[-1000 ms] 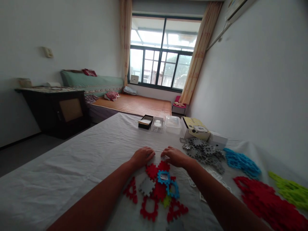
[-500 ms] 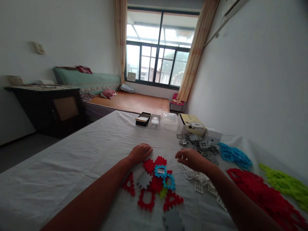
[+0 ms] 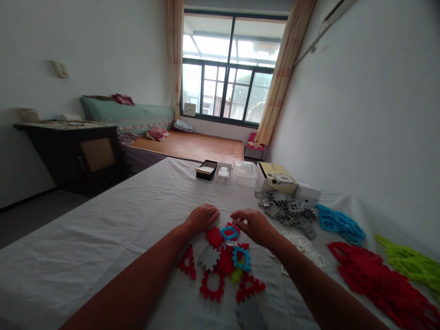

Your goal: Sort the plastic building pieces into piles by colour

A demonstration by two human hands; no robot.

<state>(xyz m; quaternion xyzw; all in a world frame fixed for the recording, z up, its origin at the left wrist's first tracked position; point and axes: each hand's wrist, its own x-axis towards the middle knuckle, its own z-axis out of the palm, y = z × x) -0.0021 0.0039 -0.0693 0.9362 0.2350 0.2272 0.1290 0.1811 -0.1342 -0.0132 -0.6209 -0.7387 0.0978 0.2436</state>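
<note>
A cluster of interlocked foam puzzle pieces (image 3: 225, 263), red, grey and blue, lies on the white sheet (image 3: 137, 220) in front of me. My left hand (image 3: 203, 216) rests palm down at the cluster's far left edge, fingers curled against a red piece (image 3: 214, 237). My right hand (image 3: 253, 224) hovers at the cluster's far right edge, fingers bent, its fingertips at a blue frame piece (image 3: 229, 232) lying on top of a red one. Whether the fingers pinch that piece is unclear.
Loose piles lie to the right: grey pieces (image 3: 287, 209), white pieces (image 3: 304, 245), blue (image 3: 338, 222), red (image 3: 378, 279), green (image 3: 409, 263). Small boxes (image 3: 223, 173) and a yellow box (image 3: 277, 181) stand at the far edge. A dark cabinet (image 3: 79, 153) and a bed (image 3: 165, 137) are beyond.
My right hand swung out to the white pieces on the right, then came back left to the cluster. A blue frame piece now lies at the cluster's far end. The left hand stayed.
</note>
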